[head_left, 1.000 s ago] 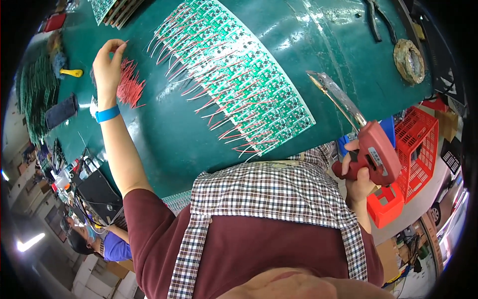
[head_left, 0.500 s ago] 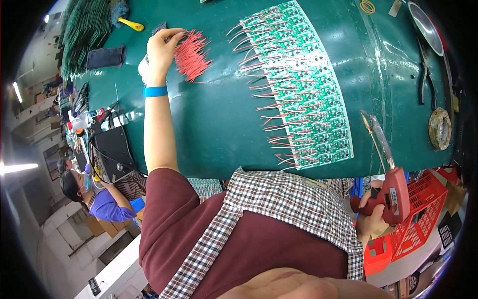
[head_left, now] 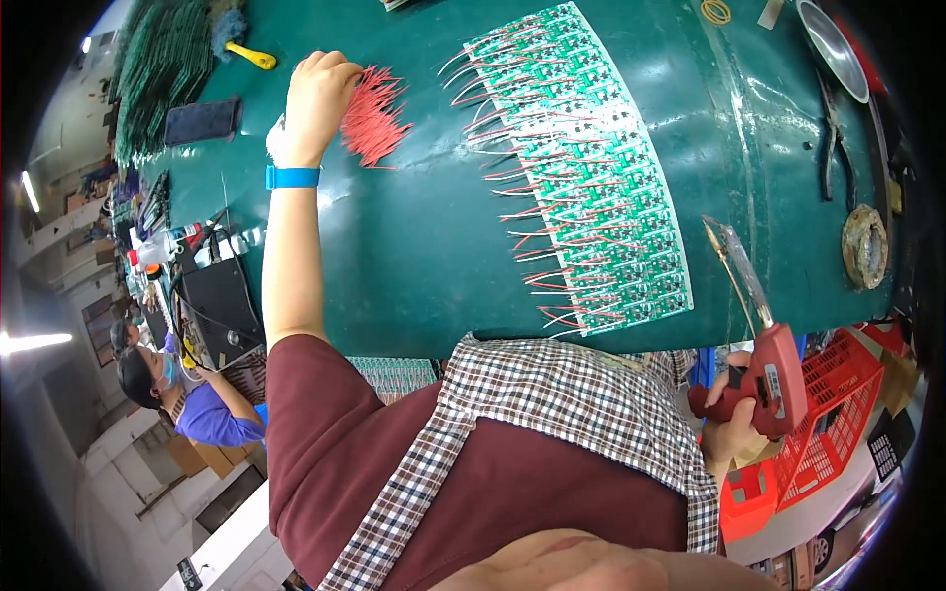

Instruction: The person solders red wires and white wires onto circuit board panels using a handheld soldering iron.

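My left hand (head_left: pixel 320 103), a blue band at its wrist, is at the far left of the green table. Its fingers are curled down beside a pile of short red wires (head_left: pixel 374 116), fingertips near its upper left edge; whatever they hold is hidden. A white bundle (head_left: pixel 277 138) shows partly from beneath this hand. At the lower right my right hand (head_left: pixel 729 430) grips a red soldering gun (head_left: pixel 774 384), its thin tip pointing up and left over the table. Between the hands lies a panel of green circuit boards (head_left: pixel 601 167), red and white wires sticking out along its left side.
Stacked green boards (head_left: pixel 163 74), a yellow-handled brush (head_left: pixel 251 54) and a dark phone (head_left: pixel 202 121) lie at far left. Pliers (head_left: pixel 831 138), a tape roll (head_left: pixel 865 246) and a metal dish (head_left: pixel 834 49) line the right edge. A red crate (head_left: pixel 828 424) stands below; a co-worker (head_left: pixel 197 394) sits left.
My left hand has shifted slightly left and its fingers have curled in more, from a pinch at the top of the red wires. My right hand keeps its grip on the soldering gun.
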Demonstrator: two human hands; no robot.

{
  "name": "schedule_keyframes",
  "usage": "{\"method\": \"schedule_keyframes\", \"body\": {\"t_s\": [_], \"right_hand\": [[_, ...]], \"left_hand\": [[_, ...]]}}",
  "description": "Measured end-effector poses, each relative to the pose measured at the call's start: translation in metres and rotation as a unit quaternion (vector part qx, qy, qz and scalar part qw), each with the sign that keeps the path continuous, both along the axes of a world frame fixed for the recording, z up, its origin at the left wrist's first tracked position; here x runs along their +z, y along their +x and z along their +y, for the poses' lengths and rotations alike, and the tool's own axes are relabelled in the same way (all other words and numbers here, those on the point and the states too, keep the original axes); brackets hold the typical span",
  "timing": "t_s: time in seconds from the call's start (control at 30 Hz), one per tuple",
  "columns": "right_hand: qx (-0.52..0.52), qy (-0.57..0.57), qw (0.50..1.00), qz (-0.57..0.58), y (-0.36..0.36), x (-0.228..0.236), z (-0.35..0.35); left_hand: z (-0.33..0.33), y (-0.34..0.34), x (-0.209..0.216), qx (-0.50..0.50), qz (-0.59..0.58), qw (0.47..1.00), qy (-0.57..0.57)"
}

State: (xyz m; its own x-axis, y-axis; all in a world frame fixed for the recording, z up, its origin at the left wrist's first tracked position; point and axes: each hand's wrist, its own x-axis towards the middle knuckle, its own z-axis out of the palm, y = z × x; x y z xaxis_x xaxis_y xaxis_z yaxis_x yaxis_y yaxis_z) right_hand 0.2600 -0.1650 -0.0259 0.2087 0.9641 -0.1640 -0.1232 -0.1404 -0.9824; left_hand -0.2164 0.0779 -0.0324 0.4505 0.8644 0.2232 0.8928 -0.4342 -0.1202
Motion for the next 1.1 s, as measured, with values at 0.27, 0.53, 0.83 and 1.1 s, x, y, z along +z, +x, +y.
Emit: {"method": "schedule_keyframes", "body": {"t_s": [0.27, 0.53, 0.83, 1.1], "right_hand": [[-0.006, 0.004, 1.0, 0.003, 0.0, -0.001, 0.001], [-0.018, 0.003, 1.0, -0.023, -0.001, 0.0, 0.002], [-0.022, 0.001, 1.0, -0.021, -0.001, 0.0, 0.0], [-0.013, 0.0, 1.0, -0.022, -0.001, 0.001, 0.001]], "left_hand": [[0.01, -0.014, -0.002, 0.131, -0.178, 0.964, -0.15], [0.017, -0.031, -0.008, 0.206, -0.341, 0.89, -0.221], [0.01, -0.044, -0.016, 0.203, -0.514, 0.802, -0.227], [0.002, -0.034, -0.029, 0.179, -0.625, 0.755, -0.09]]}}
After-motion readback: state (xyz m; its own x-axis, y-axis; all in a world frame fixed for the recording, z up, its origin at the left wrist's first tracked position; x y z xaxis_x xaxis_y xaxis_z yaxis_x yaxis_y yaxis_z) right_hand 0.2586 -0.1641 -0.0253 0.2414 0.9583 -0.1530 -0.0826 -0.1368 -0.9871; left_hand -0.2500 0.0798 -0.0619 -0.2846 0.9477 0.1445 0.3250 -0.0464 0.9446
